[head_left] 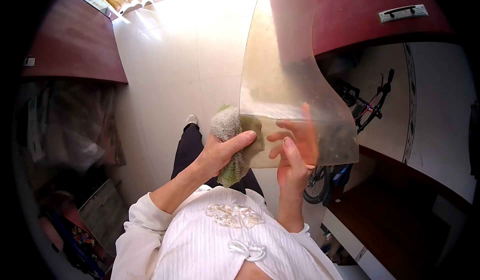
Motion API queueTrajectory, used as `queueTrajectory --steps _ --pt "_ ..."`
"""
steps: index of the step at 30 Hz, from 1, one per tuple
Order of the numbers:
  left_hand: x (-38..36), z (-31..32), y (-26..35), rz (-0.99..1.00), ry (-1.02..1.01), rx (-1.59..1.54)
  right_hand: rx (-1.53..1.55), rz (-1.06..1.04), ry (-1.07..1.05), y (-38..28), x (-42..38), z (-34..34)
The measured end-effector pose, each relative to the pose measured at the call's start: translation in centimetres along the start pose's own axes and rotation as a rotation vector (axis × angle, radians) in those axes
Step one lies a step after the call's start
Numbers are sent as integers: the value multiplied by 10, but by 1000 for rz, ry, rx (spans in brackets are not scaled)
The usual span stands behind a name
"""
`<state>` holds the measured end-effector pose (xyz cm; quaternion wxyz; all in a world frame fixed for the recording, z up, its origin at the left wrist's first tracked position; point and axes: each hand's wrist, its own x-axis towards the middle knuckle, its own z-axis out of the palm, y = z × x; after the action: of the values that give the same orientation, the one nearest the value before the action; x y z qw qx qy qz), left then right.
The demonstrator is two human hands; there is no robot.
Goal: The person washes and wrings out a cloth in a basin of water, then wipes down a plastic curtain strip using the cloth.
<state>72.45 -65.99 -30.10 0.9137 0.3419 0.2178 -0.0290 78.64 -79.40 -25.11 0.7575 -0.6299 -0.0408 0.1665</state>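
Observation:
A large, see-through, slightly yellowed plastic sheet point(280, 45) hangs upright in front of me, its upper part curving away. My left hand point(222, 152) grips a fuzzy green-and-white cloth point(226, 125), folded around the sheet's left edge near the bottom; the thumb lies on the near side. At the lower edge, my right hand point(295, 150) holds the sheet loosely between thumb and fingers. Its thumb is in front, while the slightly spread fingers show through the plastic from behind.
Red cabinets stand at left point(75, 35) and right point(370, 15). A bicycle point(370, 100) is behind the sheet on the right, above a dark brown wooden surface point(385, 225). Plastic-covered items point(80, 125) fill the left side. Below lies the pale tiled floor point(175, 55).

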Motion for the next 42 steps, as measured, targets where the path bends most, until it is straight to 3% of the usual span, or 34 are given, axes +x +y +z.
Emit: queueTrajectory --steps 2,13,18,23,25,26,29,33,34,35,36,37,42 --pt "7 -1 2 -36 -11 33 22 118 1 0 6 -7" --pt "8 2 18 35 -42 138 25 96 97 -4 6 27" --pt "15 7 21 167 244 79 -16 86 58 1 4 44" --pt "35 -21 24 83 375 5 -56 78 63 10 7 55" --pt "42 -47 34 -7 380 -443 -68 64 71 6 11 51" --pt "41 -49 44 79 420 -483 -77 52 86 4 12 49" --pt "14 -57 61 183 255 -208 -61 -17 61 17 15 40" --pt "-3 -14 49 530 159 574 153 30 85 22 11 54" --pt "6 -2 38 776 93 836 127 -2 134 24 8 59" --pt "18 -7 25 871 -40 1031 100 -37 186 25 5 61" --pt "26 0 29 922 -25 1025 127 53 208 26 6 53" --pt "34 10 34 834 -40 1027 110 33 189 23 15 44" --pt "85 25 41 699 257 927 130 5 142 22 29 42"
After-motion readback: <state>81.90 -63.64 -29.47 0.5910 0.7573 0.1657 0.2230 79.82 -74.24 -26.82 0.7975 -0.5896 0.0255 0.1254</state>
